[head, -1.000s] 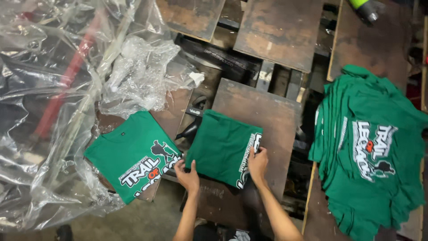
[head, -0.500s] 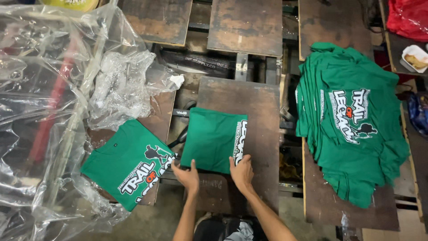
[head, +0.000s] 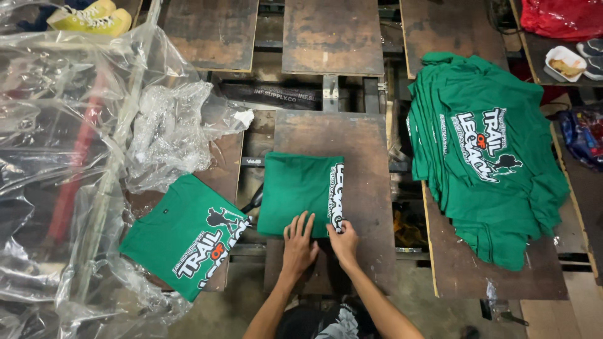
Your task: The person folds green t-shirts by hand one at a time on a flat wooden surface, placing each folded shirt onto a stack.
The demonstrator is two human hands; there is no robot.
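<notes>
- Folded green shirt (head: 300, 193) lies on the middle wooden platen (head: 352, 135) of the bench, its white print showing along its right edge.
- Left hand (head: 299, 243) rests flat with fingers spread on the shirt's near edge, gripping nothing.
- Right hand (head: 344, 238) pinches the shirt's near right corner at the print.
- Left of the shirt, another folded green shirt (head: 185, 233) lies tilted beside crumpled clear plastic sheeting (head: 81, 157).
- Right of the shirt, a stack of unfolded green shirts (head: 487, 157) sits on a neighbouring platen.
</notes>
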